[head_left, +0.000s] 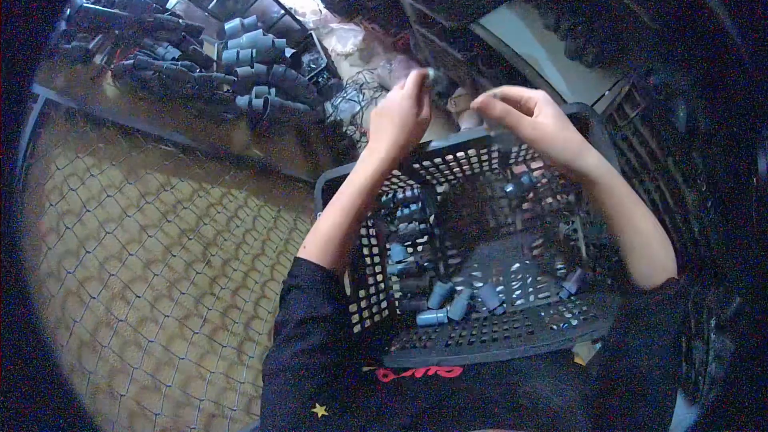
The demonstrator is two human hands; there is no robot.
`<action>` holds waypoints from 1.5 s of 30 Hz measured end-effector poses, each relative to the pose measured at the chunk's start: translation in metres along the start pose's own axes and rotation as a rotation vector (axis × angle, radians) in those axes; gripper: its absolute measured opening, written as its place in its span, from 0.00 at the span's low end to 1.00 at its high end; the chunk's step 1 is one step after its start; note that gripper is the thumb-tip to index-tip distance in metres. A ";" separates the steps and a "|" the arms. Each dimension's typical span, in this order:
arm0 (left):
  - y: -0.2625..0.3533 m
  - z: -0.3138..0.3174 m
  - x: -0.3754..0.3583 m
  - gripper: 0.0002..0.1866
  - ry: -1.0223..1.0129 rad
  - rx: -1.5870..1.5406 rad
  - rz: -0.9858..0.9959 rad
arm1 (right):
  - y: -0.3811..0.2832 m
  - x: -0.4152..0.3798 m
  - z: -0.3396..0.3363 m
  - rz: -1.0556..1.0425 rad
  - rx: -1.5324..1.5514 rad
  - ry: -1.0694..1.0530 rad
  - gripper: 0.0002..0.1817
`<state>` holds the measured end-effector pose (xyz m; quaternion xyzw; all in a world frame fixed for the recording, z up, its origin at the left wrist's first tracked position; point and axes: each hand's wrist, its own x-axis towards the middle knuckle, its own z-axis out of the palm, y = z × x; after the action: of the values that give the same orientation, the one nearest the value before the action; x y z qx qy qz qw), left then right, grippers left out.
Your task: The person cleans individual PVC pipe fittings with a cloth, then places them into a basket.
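Fingers (418, 86): curled in narrowly on both hands and slightly blurred; whether anything small is gripped cannot be told.
Left hand (402, 112): raised over the far side of a black basket (496, 352), its fingertips pointed upward.
Right hand (538, 122): held across from the left and well apart from it, thumb and finger brought near each other.
Pipe fittings (460, 304): scattered inside the basket, blue-grey, with several grouped near its front and more lined along its left wall.
Basket: set close against the person's black shirt (320, 352), which is marked with red lettering and a gold star.
Stacked fittings (256, 56): piled beyond, at upper left.
Wire mesh (144, 272): stretched along the left side.
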<state>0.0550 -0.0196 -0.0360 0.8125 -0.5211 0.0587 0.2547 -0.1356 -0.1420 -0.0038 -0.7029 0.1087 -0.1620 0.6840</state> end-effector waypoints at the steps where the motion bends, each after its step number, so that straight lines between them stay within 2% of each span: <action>1: -0.006 0.005 0.002 0.15 -0.159 -0.028 -0.060 | -0.004 0.003 -0.008 -0.005 -0.157 0.080 0.19; 2: -0.012 0.011 0.002 0.16 -0.321 -0.056 -0.126 | -0.008 0.006 -0.011 -0.070 -0.177 0.178 0.18; 3: -0.021 0.020 0.003 0.17 -0.403 -0.202 -0.122 | 0.001 0.016 -0.022 -0.156 -0.297 0.268 0.19; 4: -0.022 0.019 0.002 0.17 -0.407 -0.187 -0.125 | 0.012 0.030 -0.038 -0.247 -0.411 0.349 0.21; 6: -0.017 0.015 0.002 0.17 -0.417 -0.157 -0.113 | 0.010 0.047 -0.069 -0.126 -0.821 0.474 0.24; 8: -0.013 0.011 0.005 0.17 -0.469 -0.179 -0.163 | 0.039 0.075 -0.114 -0.002 -1.050 0.615 0.23; 10: -0.015 0.012 0.004 0.17 -0.457 -0.175 -0.177 | 0.084 0.099 -0.165 0.022 -1.145 0.691 0.22; 13: -0.018 0.014 0.001 0.17 -0.438 -0.125 -0.171 | 0.119 0.108 -0.196 -0.011 -1.321 0.861 0.21; 16: -0.017 0.010 0.000 0.18 -0.435 -0.137 -0.220 | 0.152 0.130 -0.238 0.000 -1.083 0.730 0.24; 22: -0.016 0.011 0.001 0.19 -0.461 -0.133 -0.216 | 0.126 0.114 -0.213 0.054 -1.388 0.867 0.23; 25: -0.018 0.014 0.000 0.19 -0.435 -0.152 -0.171 | 0.122 0.112 -0.208 -0.139 -1.634 0.848 0.24; 28: -0.020 0.017 0.003 0.19 -0.442 -0.194 -0.161 | 0.126 0.120 -0.207 0.100 -1.090 0.387 0.30; 31: -0.017 0.012 0.003 0.19 -0.492 -0.188 -0.182 | 0.136 0.114 -0.201 0.288 -1.016 0.292 0.31; 34: -0.023 0.019 0.004 0.19 -0.469 -0.183 -0.152 | 0.122 0.110 -0.186 0.397 -0.965 0.389 0.32; 37: -0.027 0.020 0.003 0.20 -0.475 -0.226 -0.137 | 0.118 0.101 -0.189 0.339 -0.855 0.283 0.28; 39: -0.030 0.022 0.007 0.21 -0.491 -0.184 -0.130 | 0.142 0.115 -0.212 0.053 -0.811 0.238 0.24; 40: -0.033 0.029 0.005 0.21 -0.479 -0.209 -0.110 | 0.094 0.102 -0.178 0.067 -1.042 0.176 0.19; 41: -0.031 0.032 0.004 0.21 -0.487 -0.234 -0.093 | 0.083 0.095 -0.157 -0.123 -0.952 0.303 0.18; 42: -0.028 0.032 0.006 0.22 -0.475 -0.259 -0.077 | 0.061 0.087 -0.136 -0.337 -1.020 0.343 0.17; 45: -0.032 0.037 0.004 0.22 -0.404 -0.231 -0.010 | 0.007 0.039 -0.059 -0.365 -1.148 0.315 0.12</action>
<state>0.0791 -0.0301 -0.0773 0.7757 -0.5608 -0.1665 0.2367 -0.1217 -0.2117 -0.0066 -0.9335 0.1561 -0.2937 0.1341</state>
